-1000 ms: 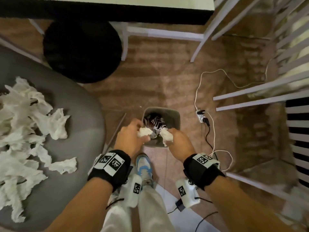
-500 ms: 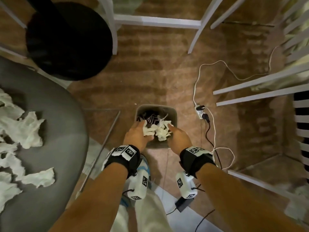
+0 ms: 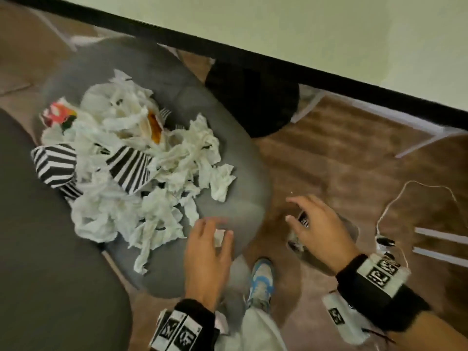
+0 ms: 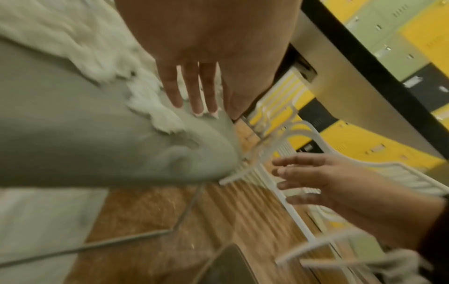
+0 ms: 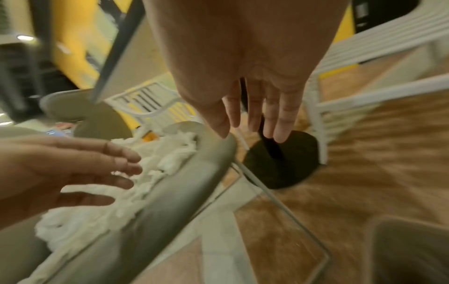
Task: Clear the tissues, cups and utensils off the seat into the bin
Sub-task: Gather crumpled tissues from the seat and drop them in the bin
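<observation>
L hand (image 3: 206, 259) low over the near edge of the grey seat (image 3: 238, 188), fingers spread and loose, holding nothing; a small white scrap shows between them. R hand (image 3: 320, 230) out over the floor w/ fingers splayed, empty too, just above the bin (image 3: 350, 230), which it mostly hides. Further back, the tissues (image 3: 157, 193) heaped across the seat, striped cups (image 3: 130, 167) mixed in w/ them. Utensils: can't pick them out. Beyond, a black stool (image 3: 253, 100) under the table (image 3: 329, 34).
</observation>
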`<state>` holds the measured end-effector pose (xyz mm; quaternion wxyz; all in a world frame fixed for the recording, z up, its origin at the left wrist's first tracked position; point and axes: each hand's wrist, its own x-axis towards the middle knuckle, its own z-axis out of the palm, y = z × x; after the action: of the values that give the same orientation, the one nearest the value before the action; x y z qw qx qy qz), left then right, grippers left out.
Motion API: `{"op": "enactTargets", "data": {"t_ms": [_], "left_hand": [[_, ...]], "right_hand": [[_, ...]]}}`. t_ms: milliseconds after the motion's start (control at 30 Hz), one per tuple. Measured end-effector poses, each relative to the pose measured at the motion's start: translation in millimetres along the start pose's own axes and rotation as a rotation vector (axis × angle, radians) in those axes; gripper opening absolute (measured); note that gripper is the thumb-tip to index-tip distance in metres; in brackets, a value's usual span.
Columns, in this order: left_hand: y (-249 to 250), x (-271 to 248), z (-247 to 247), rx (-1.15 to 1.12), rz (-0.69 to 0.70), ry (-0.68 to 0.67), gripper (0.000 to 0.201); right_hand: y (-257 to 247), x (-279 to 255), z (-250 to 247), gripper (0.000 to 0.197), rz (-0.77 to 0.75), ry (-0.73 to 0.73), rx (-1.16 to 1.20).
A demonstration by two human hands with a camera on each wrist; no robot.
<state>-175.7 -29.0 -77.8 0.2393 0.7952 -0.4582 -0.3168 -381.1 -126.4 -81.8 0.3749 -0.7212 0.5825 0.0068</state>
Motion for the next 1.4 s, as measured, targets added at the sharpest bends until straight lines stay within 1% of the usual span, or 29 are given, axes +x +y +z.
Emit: {"op": "enactTargets", "data": {"t_ms": [33,67,100,167,233,300,367,433,467,533,567,633,700,767,800,833,867,967,1033,1100,1133,1200,1267,1300,1333,1400], "left_hand": [[-10,3,-13,0.043,-0.030,0.078,0.023],[-21,6,-23,0.094,-0.063,0.125,0.032],[-31,10,-30,0.147,-0.101,0.131,0.042],[-47,18,-35,0.226,-0.200,0.056,0.061],[-59,26,-33,0.243,-0.283,-0.012,0.067],[-70,30,-30,0.185,-0.310,0.000,0.060],[-78,31,-28,0.140,-0.260,0.062,0.045],[-88,29,-27,0.081,-0.232,0.126,0.032],[-90,29,-29,0.030,-0.232,0.146,0.030],[-93,30,-35,-0.079,-0.236,0.197,0.032],[-94,29,-38,-0.125,-0.241,0.225,0.034],[-95,30,-45,-0.178,-0.239,0.244,0.039],[-97,30,-50,-0.148,-0.238,0.193,0.048],[-102,33,-50,-0.050,-0.252,0.083,0.063],[-104,34,-49,0.004,-0.257,0.039,0.067],[-106,35,-48,0.033,-0.257,0.021,0.065],[-108,36,-47,0.030,-0.252,0.039,0.056],[-111,39,-52,-0.052,-0.256,0.147,0.022],[-110,41,-55,-0.100,-0.240,0.218,0.011],[-106,43,-60,-0.151,-0.220,0.297,0.010],[-103,44,-62,-0.172,-0.215,0.327,0.012],[-99,46,-68,-0.229,-0.212,0.373,0.020],[-97,48,-72,-0.259,-0.210,0.403,0.028],[-96,48,-74,-0.264,-0.215,0.412,0.031],[-95,49,-75,-0.270,-0.224,0.417,0.032],[-95,50,-77,-0.296,-0.245,0.430,0.029]], "right_hand": [[-19,12,1,0.036,-0.062,0.000,-0.018],[-38,25,4,0.038,-0.127,0.002,-0.044],[-56,37,9,0.040,-0.192,0.000,-0.083],[-87,59,25,0.047,-0.288,-0.037,-0.172],[-111,75,42,0.057,-0.300,-0.095,-0.227],[-129,86,59,0.065,-0.269,-0.165,-0.261],[-137,91,74,0.067,-0.260,-0.217,-0.337],[-138,93,86,0.058,-0.282,-0.213,-0.426],[-137,93,90,0.049,-0.310,-0.184,-0.441],[-133,91,97,0.026,-0.378,-0.098,-0.397],[-130,90,99,0.019,-0.401,-0.053,-0.365],[-128,87,100,0.014,-0.398,-0.049,-0.321],[-129,82,96,0.012,-0.368,-0.082,-0.263],[-132,75,92,0.010,-0.335,-0.089,-0.208],[-134,73,90,0.009,-0.330,-0.075,-0.187],[-136,72,90,0.009,-0.325,-0.057,-0.170],[-137,71,89,0.009,-0.309,-0.042,-0.157],[-142,73,89,0.012,-0.224,-0.012,-0.091],[-144,74,90,0.015,-0.206,0.038,-0.037],[-145,75,90,0.027,-0.187,0.082,-0.011],[-145,76,91,0.032,-0.161,0.071,-0.013],[-147,78,92,0.041,-0.110,-0.017,-0.067],[-146,79,97,0.050,-0.119,-0.107,-0.183],[-145,81,100,0.050,-0.128,-0.134,-0.239],[-144,83,102,0.044,-0.133,-0.138,-0.274],[-144,86,104,0.022,-0.154,-0.088,-0.257]]}}
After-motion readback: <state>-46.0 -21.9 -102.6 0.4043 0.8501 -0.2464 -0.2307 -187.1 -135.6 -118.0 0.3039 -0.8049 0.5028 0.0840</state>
